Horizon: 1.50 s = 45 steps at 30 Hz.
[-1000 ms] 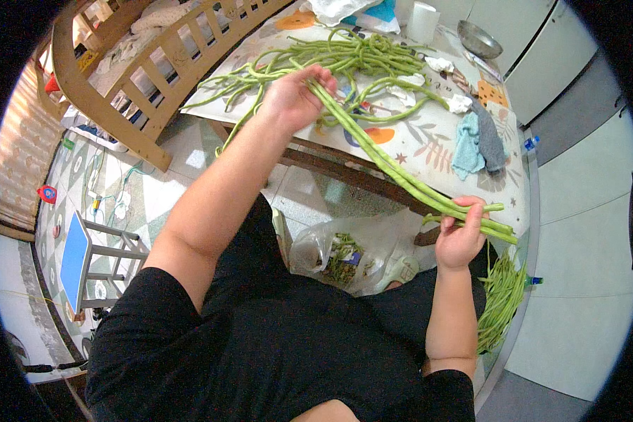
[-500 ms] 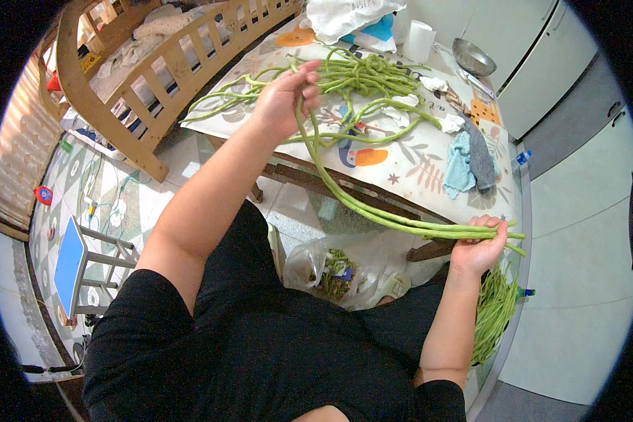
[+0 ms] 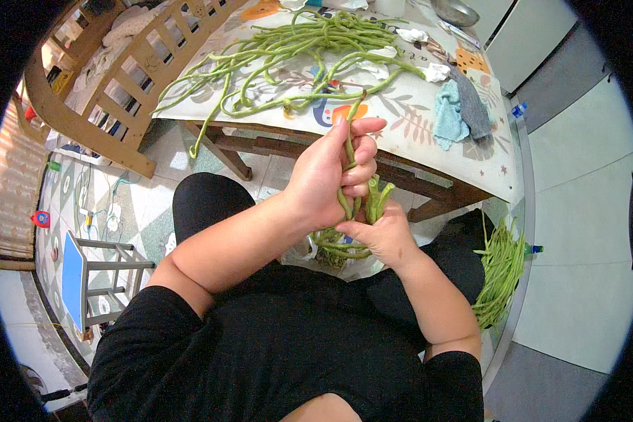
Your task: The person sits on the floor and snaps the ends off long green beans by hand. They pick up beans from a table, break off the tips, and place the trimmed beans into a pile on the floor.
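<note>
Long green beans (image 3: 380, 195) are gathered in front of my body, folded so their ends stick up from my right hand (image 3: 390, 235), which is closed around them. Just above and to its left, my left hand (image 3: 334, 165) has its fingers curled round one bean's upper stretch. That bean's tip rises past the fingers toward the table. Below both hands the beans loop down over a plastic bag. A tangled heap of long beans (image 3: 323, 39) lies on the table (image 3: 429, 158), some strands drooping over its near edge.
A pale blue cloth (image 3: 449, 116) and a grey cloth (image 3: 473, 105) lie at the table's right, near crumpled white tissues (image 3: 436, 72). More long beans (image 3: 499, 274) stand on the floor at right. A blue-topped stool (image 3: 75, 281) and a wooden crib (image 3: 84, 133) are at left.
Both hands have come together before my body: the left moved down and toward me, the right moved left. The stretched beans are now folded into a loop.
</note>
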Each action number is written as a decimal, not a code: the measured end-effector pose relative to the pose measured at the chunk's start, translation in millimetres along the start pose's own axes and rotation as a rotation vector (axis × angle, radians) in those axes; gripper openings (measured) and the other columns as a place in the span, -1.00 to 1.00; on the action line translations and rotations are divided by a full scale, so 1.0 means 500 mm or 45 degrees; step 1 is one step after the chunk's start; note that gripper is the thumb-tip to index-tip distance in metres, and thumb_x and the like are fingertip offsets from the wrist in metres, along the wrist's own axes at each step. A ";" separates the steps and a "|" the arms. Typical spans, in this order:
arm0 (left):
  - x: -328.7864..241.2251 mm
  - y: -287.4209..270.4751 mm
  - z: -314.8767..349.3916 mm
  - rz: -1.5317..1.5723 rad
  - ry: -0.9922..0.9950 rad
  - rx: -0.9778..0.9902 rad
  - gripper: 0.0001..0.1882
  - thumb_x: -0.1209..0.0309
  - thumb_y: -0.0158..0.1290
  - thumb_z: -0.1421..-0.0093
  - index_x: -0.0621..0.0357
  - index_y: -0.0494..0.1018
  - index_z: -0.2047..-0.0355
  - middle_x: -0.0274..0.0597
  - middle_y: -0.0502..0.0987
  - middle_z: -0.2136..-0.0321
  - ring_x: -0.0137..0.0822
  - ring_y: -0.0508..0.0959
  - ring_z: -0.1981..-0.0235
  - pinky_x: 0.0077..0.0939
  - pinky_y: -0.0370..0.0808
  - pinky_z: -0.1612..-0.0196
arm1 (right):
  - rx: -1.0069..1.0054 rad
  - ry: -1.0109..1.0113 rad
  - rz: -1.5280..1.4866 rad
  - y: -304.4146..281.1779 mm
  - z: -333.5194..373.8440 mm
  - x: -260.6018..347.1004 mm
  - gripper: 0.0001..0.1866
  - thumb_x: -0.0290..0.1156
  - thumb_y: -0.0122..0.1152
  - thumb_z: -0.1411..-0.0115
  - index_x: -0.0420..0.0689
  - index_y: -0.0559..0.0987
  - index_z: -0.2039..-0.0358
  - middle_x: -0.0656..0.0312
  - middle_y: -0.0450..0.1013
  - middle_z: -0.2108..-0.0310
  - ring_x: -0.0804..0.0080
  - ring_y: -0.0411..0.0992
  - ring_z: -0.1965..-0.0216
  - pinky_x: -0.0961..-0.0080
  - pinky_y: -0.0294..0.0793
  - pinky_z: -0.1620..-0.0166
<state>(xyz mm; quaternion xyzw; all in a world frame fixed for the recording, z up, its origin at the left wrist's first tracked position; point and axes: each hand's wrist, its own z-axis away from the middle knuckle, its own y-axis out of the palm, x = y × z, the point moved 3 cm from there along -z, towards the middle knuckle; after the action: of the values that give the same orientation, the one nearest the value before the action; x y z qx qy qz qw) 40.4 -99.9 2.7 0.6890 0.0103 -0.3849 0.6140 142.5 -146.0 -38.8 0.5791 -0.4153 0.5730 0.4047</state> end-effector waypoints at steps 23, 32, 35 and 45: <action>-0.057 -0.132 0.081 -2.046 0.024 0.564 -0.81 0.51 -0.19 -0.11 0.21 0.36 0.27 -0.12 0.39 0.41 -0.26 0.39 0.34 -0.43 0.32 0.24 | 0.152 0.263 0.322 -0.105 -0.005 0.017 -0.80 -0.31 0.14 0.00 -0.18 0.43 0.59 0.42 0.31 0.64 0.66 0.21 0.55 0.65 0.22 0.45; -0.069 -0.218 0.061 -1.386 0.063 -0.245 -0.83 0.49 -0.21 -0.15 0.17 0.38 0.31 -0.44 0.32 0.59 -0.63 0.27 0.60 -0.77 0.22 0.54 | 0.227 0.455 0.132 -0.106 0.003 0.024 -0.79 -0.30 0.13 0.00 -0.12 0.43 0.66 0.46 0.28 0.68 0.70 0.17 0.61 0.70 0.14 0.52; -0.047 -0.164 0.081 -1.394 -0.041 -0.131 -0.78 0.38 -0.21 -0.19 0.21 0.33 0.22 -0.42 0.32 0.57 -0.60 0.30 0.58 -0.74 0.26 0.52 | 0.267 0.401 0.150 -0.095 -0.003 0.013 -0.78 -0.29 0.13 0.00 -0.13 0.43 0.66 0.46 0.27 0.69 0.70 0.17 0.61 0.69 0.16 0.51; 0.008 -0.128 0.069 -1.213 -0.339 0.208 -0.74 0.47 -0.19 -0.17 0.21 0.33 0.14 -0.42 0.38 0.46 -0.63 0.31 0.46 -0.75 0.28 0.38 | 0.378 0.511 0.227 -0.085 -0.002 0.003 -0.83 -0.32 0.16 0.01 -0.17 0.51 0.54 0.47 0.33 0.63 0.72 0.22 0.54 0.69 0.23 0.44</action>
<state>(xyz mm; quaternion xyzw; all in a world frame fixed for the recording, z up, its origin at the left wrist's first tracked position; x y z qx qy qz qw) -5.8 -115.3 -51.5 0.5986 0.2152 -0.7065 0.3102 182.5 -131.4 -37.2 0.4681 -0.2875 0.7645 0.3373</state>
